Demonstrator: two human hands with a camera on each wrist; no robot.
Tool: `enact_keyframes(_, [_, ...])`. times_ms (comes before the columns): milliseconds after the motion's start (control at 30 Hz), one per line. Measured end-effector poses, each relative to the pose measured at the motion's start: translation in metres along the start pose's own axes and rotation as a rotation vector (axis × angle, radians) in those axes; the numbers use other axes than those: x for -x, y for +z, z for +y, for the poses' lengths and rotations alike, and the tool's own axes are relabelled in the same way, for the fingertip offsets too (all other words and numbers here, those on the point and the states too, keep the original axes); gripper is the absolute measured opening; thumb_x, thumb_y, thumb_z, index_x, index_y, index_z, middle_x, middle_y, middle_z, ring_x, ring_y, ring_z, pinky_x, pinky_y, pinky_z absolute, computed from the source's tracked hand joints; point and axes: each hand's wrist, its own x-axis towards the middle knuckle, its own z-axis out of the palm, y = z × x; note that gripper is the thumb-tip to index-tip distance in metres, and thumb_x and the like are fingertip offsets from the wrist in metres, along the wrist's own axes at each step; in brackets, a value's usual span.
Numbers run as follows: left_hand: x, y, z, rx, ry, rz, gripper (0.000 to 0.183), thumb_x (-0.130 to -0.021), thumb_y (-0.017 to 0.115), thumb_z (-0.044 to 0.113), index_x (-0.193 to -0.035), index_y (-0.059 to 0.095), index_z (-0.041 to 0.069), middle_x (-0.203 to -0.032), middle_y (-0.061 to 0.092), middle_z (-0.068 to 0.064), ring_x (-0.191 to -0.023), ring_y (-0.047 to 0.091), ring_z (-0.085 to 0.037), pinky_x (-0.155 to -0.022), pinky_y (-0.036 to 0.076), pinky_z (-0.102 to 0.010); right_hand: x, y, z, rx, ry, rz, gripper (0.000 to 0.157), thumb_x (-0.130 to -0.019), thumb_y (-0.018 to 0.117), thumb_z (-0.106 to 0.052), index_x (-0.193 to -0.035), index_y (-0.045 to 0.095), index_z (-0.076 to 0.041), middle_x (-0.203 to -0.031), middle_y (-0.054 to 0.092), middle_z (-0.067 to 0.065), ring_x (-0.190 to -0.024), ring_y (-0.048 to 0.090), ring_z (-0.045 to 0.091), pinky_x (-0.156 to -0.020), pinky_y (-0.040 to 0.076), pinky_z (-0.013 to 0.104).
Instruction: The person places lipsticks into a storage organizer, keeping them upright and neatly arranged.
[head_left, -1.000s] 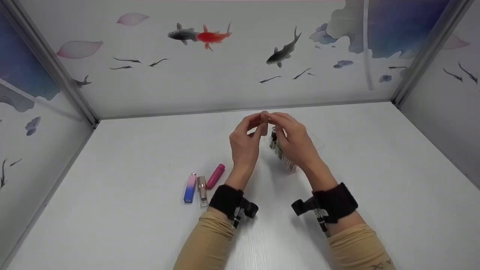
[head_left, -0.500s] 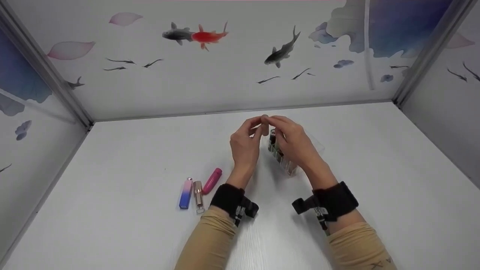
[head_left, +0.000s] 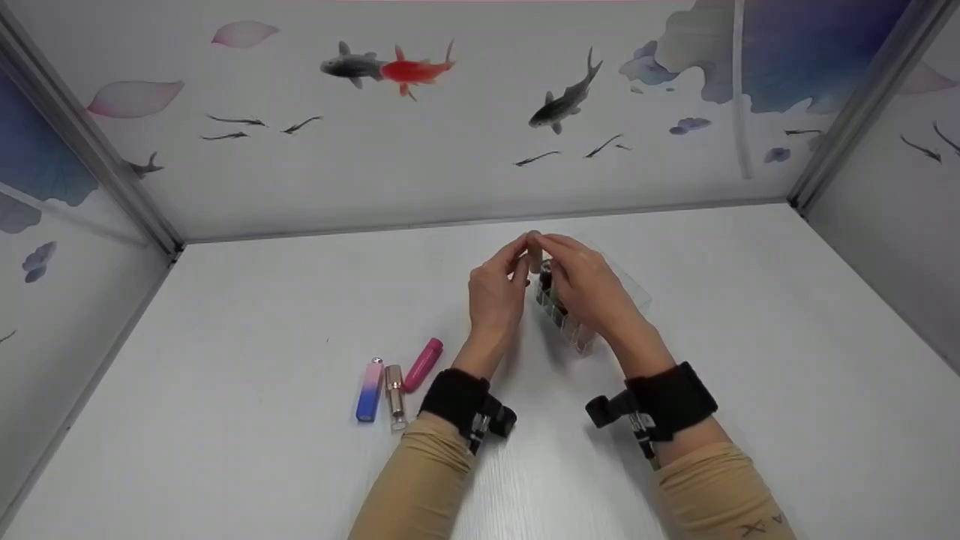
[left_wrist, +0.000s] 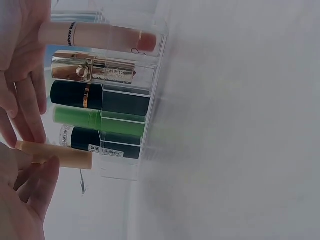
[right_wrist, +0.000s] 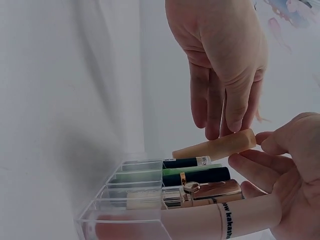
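Observation:
A tan lipstick tube point(left_wrist: 75, 157) is held up between both hands, above the near end of a clear lipstick holder point(right_wrist: 100, 202). The left hand point(head_left: 496, 296) pinches it, its thumb against the side in the left wrist view. Fingers of the right hand point(head_left: 592, 281) are at the tube's upper end; in the right wrist view they seem to pinch it, partly hidden. Inside the holder stand a pale pink tube point(left_wrist: 107, 37), a gold lipstick point(left_wrist: 92, 67), a black lipstick with a gold band point(left_wrist: 120, 100), a green tube point(left_wrist: 95, 119) and another black one point(left_wrist: 112, 142).
Left of the left forearm, a pink-and-blue tube point(head_left: 370, 390), a gold lipstick with a clear end point(head_left: 395, 397) and a magenta tube point(head_left: 424, 365) lie on the white table point(head_left: 247, 322). Printed panels point(head_left: 450, 172) enclose its back and sides.
The left hand has shifted slightly right, and its thumb sits lower beside the tube. The right hand barely moves. The head view has tilted a little.

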Motion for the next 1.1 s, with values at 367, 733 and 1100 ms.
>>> enact_keyframes(367, [0.0014,0.0017,-0.0006,-0.097,0.062,-0.033,0.040,-0.099,0.058,0.005,-0.138,0.060,0.012,-0.123,0.072,-0.005,-0.108,0.071,-0.017,-0.089,0.058,-0.028,0.0007,0.0025,0.0040,0.050,-0.016,-0.006,0.042,-0.101,0.043,0.003,-0.142,0.053,0.000,-0.141,0.058,0.022,-0.130,0.056,0.036,-0.107,0.048,0.048])
enact_keyframes(733, [0.0015,0.0015,-0.0014,-0.138,0.066,-0.061,0.046,-0.096,0.059,0.000,-0.140,0.058,0.012,-0.124,0.072,-0.004,-0.108,0.071,-0.016,-0.090,0.057,-0.028,0.0017,0.0019,0.0006,0.095,0.003,-0.050,0.042,-0.102,0.044,0.000,-0.144,0.051,-0.001,-0.142,0.057,0.022,-0.133,0.053,0.038,-0.112,0.043,0.049])
enact_keyframes(1100, [0.0030,0.0007,-0.0016,-0.161,-0.001,-0.211,0.056,-0.095,0.055,-0.004,-0.148,0.048,0.012,-0.131,0.068,-0.005,-0.121,0.065,-0.021,-0.102,0.052,-0.033,0.0035,0.0034,0.0072,0.137,-0.024,-0.118,0.042,-0.102,0.041,0.003,-0.143,0.049,0.004,-0.142,0.057,0.021,-0.133,0.053,0.039,-0.113,0.042,0.049])
